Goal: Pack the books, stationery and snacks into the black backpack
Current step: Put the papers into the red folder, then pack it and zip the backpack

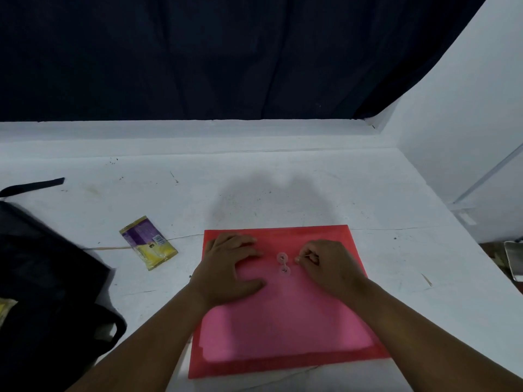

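A red-pink plastic document envelope [285,312] lies flat on the white table [283,188] in front of me. Two clear string-tie buttons [283,263] sit near its top middle. My left hand [229,267] presses flat on the envelope's upper left, fingers spread. My right hand [325,264] is just right of the buttons, fingertips pinched on a thin closure string. The black backpack [42,292] lies at the left edge. A purple and yellow snack packet [148,242] rests on the table between backpack and envelope.
A black backpack strap [34,185] stretches across the table at far left. A dark curtain [198,58] hangs behind the table; a white wall [467,108] closes the right side. A metallic object [513,260] sits beyond the table's right edge.
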`<state>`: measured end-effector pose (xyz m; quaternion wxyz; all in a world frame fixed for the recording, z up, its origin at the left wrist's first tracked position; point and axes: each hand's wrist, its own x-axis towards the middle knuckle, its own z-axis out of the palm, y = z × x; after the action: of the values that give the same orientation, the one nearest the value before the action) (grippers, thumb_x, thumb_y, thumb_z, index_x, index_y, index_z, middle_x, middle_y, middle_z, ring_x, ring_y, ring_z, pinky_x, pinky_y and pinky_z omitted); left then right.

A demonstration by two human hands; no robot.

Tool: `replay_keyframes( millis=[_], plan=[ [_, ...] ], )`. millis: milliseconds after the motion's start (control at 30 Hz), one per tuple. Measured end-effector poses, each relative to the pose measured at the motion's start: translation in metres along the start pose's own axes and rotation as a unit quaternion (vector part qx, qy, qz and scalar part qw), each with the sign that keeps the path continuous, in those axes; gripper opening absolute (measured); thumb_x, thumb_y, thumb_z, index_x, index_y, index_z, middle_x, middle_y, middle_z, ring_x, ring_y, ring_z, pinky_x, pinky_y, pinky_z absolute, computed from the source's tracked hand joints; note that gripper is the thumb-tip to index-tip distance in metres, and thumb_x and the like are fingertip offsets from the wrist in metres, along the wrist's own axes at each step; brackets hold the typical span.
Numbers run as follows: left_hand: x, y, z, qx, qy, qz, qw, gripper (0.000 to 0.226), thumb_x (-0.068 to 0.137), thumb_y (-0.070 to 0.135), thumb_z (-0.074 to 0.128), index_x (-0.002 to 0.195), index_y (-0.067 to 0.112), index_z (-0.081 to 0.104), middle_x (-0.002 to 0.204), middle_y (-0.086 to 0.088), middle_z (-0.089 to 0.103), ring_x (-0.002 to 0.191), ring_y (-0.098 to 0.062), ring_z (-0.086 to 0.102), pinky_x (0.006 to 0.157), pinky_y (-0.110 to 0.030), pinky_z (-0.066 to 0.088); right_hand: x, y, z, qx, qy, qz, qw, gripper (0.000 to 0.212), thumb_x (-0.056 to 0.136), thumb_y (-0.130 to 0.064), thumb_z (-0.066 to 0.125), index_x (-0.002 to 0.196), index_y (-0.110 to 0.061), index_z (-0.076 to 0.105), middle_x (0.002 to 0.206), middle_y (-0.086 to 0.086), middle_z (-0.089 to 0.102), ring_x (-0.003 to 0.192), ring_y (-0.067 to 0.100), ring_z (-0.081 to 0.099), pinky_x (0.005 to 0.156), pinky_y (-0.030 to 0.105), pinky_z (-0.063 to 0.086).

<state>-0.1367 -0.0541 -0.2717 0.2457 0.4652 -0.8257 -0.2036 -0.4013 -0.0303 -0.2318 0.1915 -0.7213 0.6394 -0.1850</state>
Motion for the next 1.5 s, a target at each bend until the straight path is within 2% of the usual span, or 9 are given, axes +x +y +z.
replay_keyframes(
  millis=[133, 300, 400, 633, 767, 900, 1233, 1367, 1500],
  plan=[
    [0.000, -0.001, 0.000, 0.006, -0.005, -0.005, 1.000, 0.064, 0.066, 0.075, 0.066, 0.122, 0.044, 0.066, 0.140, 0.024, 0.050, 0.136, -0.008, 0.036, 0.115, -0.047, 0.030, 0.014, -0.012, -0.001, 0.082, 0.018, 0.011, 0.996, 0.016, 0.090, -0.027, 0.069, 0.075, -0.028, 0.065, 0.070, -0.014, 0.068, 0.066, 0.003, 0.063, 0.059, 0.025, 0.052],
    [-0.001, -0.003, 0.001, 0.002, 0.001, 0.000, 1.000, 0.061, 0.067, 0.073, 0.068, 0.121, 0.044, 0.066, 0.139, 0.025, 0.050, 0.136, -0.009, 0.037, 0.113, -0.049, 0.033, 0.004, -0.004, -0.005, -0.011, -0.016, 0.005, 1.000, 0.018, 0.088, -0.023, 0.067, 0.071, -0.025, 0.062, 0.063, -0.015, 0.060, 0.066, -0.004, 0.058, 0.054, 0.026, 0.050],
    [-0.001, -0.003, 0.001, -0.001, 0.004, 0.002, 1.000, 0.061, 0.067, 0.074, 0.069, 0.120, 0.044, 0.066, 0.139, 0.027, 0.050, 0.136, -0.009, 0.037, 0.112, -0.048, 0.034, -0.015, -0.003, -0.007, -0.036, -0.031, 0.005, 0.999, 0.018, 0.085, -0.019, 0.063, 0.068, -0.022, 0.061, 0.061, -0.011, 0.058, 0.063, 0.005, 0.056, 0.052, 0.023, 0.045],
    [0.000, -0.002, 0.002, -0.003, 0.008, 0.010, 1.000, 0.060, 0.067, 0.075, 0.069, 0.119, 0.044, 0.066, 0.138, 0.027, 0.049, 0.134, -0.008, 0.038, 0.113, -0.048, 0.034, -0.037, -0.036, 0.010, -0.017, -0.144, -0.082, 0.986, 0.025, 0.095, -0.030, 0.050, 0.084, -0.022, 0.071, 0.085, -0.009, 0.069, 0.077, 0.006, 0.060, 0.075, 0.031, 0.052],
    [-0.001, -0.006, 0.004, -0.012, 0.025, 0.034, 0.999, 0.058, 0.068, 0.069, 0.072, 0.119, 0.040, 0.068, 0.137, 0.020, 0.055, 0.132, -0.013, 0.045, 0.107, -0.052, 0.039, -0.005, -0.054, 0.014, -0.028, -0.142, -0.106, 0.984, 0.019, 0.089, -0.025, 0.058, 0.086, -0.025, 0.076, 0.090, -0.007, 0.069, 0.084, 0.011, 0.061, 0.073, 0.028, 0.044],
    [-0.001, -0.005, 0.003, 0.001, 0.014, 0.015, 1.000, 0.064, 0.066, 0.069, 0.070, 0.122, 0.038, 0.068, 0.138, 0.018, 0.056, 0.134, -0.012, 0.042, 0.111, -0.050, 0.036, 0.028, -0.052, 0.010, 0.001, -0.107, -0.096, 0.990, 0.013, 0.081, -0.026, 0.065, 0.081, -0.025, 0.078, 0.082, -0.010, 0.064, 0.074, 0.009, 0.062, 0.069, 0.031, 0.051],
    [0.000, -0.007, 0.004, -0.003, 0.028, 0.026, 0.999, 0.061, 0.065, 0.071, 0.072, 0.113, 0.033, 0.072, 0.134, 0.014, 0.060, 0.132, -0.010, 0.044, 0.107, -0.050, 0.041, 0.062, -0.044, -0.002, 0.015, -0.123, -0.012, 0.992, 0.016, 0.064, -0.024, 0.088, 0.063, -0.024, 0.073, 0.067, -0.007, 0.068, 0.062, -0.004, 0.063, 0.053, 0.009, 0.037],
    [0.000, -0.008, 0.004, -0.004, 0.032, 0.028, 0.999, 0.059, 0.065, 0.070, 0.074, 0.111, 0.034, 0.072, 0.133, 0.016, 0.060, 0.131, -0.009, 0.044, 0.106, -0.050, 0.042, 0.065, -0.044, -0.002, 0.013, -0.121, -0.011, 0.993, 0.017, 0.063, -0.027, 0.089, 0.062, -0.024, 0.073, 0.067, -0.005, 0.069, 0.063, -0.004, 0.063, 0.054, 0.013, 0.039],
    [0.000, -0.009, 0.005, 0.003, 0.032, 0.029, 0.999, 0.059, 0.065, 0.071, 0.073, 0.111, 0.034, 0.073, 0.134, 0.016, 0.060, 0.132, -0.009, 0.043, 0.107, -0.049, 0.041, 0.064, -0.042, -0.003, 0.020, -0.109, -0.004, 0.994, 0.019, 0.064, -0.031, 0.090, 0.059, -0.027, 0.071, 0.070, -0.008, 0.067, 0.067, 0.003, 0.063, 0.062, 0.030, 0.055]
  ],
)
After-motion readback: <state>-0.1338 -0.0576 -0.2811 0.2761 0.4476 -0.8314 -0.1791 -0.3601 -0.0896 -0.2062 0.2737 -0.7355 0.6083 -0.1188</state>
